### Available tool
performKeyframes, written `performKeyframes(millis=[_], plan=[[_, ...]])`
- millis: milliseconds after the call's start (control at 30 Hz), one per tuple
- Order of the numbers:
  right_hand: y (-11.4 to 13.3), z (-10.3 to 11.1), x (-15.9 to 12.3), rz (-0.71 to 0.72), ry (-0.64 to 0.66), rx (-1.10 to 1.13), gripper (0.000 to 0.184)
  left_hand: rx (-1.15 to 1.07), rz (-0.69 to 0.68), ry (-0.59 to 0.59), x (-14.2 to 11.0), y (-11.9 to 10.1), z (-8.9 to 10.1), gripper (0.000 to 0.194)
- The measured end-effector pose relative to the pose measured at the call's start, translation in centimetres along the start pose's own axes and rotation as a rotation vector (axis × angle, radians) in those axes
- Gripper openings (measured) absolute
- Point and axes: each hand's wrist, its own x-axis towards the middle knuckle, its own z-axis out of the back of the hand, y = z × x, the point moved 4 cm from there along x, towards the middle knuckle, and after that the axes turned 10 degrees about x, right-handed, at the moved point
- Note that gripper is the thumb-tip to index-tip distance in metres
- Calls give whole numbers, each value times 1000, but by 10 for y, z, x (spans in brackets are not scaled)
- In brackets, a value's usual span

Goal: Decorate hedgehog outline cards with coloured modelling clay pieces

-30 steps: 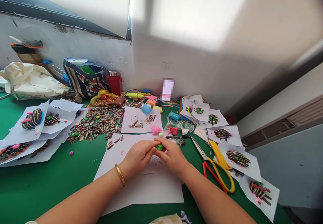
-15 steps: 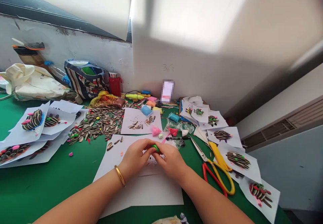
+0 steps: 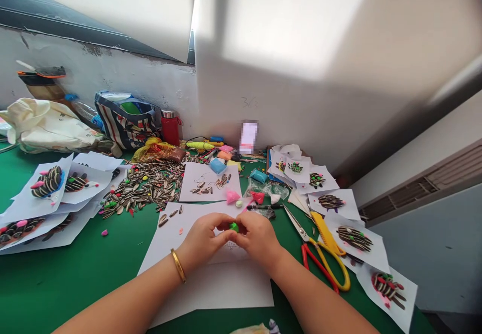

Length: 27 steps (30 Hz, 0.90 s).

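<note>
Left hand at 9 o'clock, right hand at 3, both pinching green clay, drawing at 6.

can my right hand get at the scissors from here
Probably yes: the scissors lie right of your right hand, bare table between, though its grip is busy with the green lump.

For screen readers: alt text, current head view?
A person's left hand and right hand hold a small green clay-like lump between them, above white paper sheets on a green tabletop. A heap of striped dark seeds lies beyond, to the left; yellow-handled metal scissors lie to the right, near white paper cards bearing seed designs.
</note>
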Motion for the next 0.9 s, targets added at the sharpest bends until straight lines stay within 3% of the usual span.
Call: performKeyframes(millis=[167,500,633,900], plan=[[7,3,0,21,-12,15,32,-144,124,-65,1,4,2,14],[8,9,-2,51,-35,150,18,-468,147,-6,6,14,-2,21],[13,12,-2,78,-84,160,17,-532,209,-49,5,14,-2,28],[18,15,-2,217,-118,260,18,-416,229,-51,4,14,-1,23]])
